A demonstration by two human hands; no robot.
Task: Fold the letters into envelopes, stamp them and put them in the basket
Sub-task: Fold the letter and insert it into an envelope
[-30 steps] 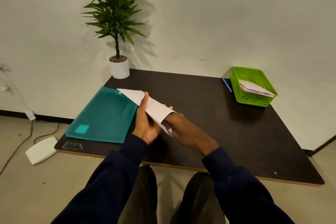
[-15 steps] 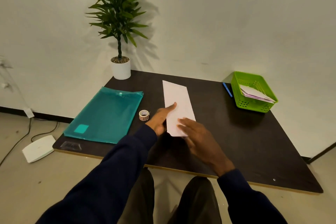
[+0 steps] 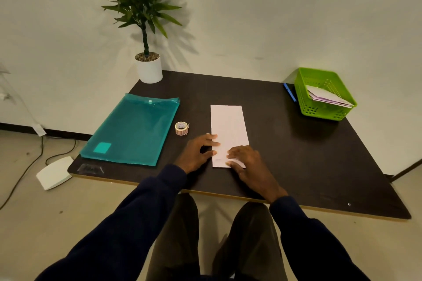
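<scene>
**Letter.** The letter (image 3: 229, 128) lies flat on the desk (image 3: 285, 155), near the middle, as a long narrow white strip. Its long axis runs from the near edge of the desk toward the wall. Both hands are at its near end; its far end is uncovered.

**Left hand.** The left hand (image 3: 198, 151) rests on the desk at the left side of the letter's near end. Its fingers (image 3: 212, 137) are open and slightly spread. The fingertips and the thumb touch the left edge of the letter.

**Right hand.** The right hand (image 3: 250, 164) lies palm down over the near right corner of the letter. Its fingers (image 3: 235, 155) are open and pressed flat on the paper, pointing toward the left hand.

**Other items on the desk.**
- A roll (image 3: 181, 128) of stickers stands just left of the letter, beyond the left hand and apart from both.
- A teal folder (image 3: 134, 130) lies flat to the left of the roll, with a snap button at its far edge.
- A green basket (image 3: 324, 113) stands at the far right corner, well apart from the letter. Envelopes (image 3: 326, 97) lie tilted inside it.
- A blue pen (image 3: 289, 91) lies just left of the basket.
- A plant (image 3: 141, 2) in a white pot (image 3: 149, 70) stands at the far left corner.

**Floor.** A white box (image 3: 53, 172) with a cable (image 3: 22, 173) lies left of the desk.
</scene>
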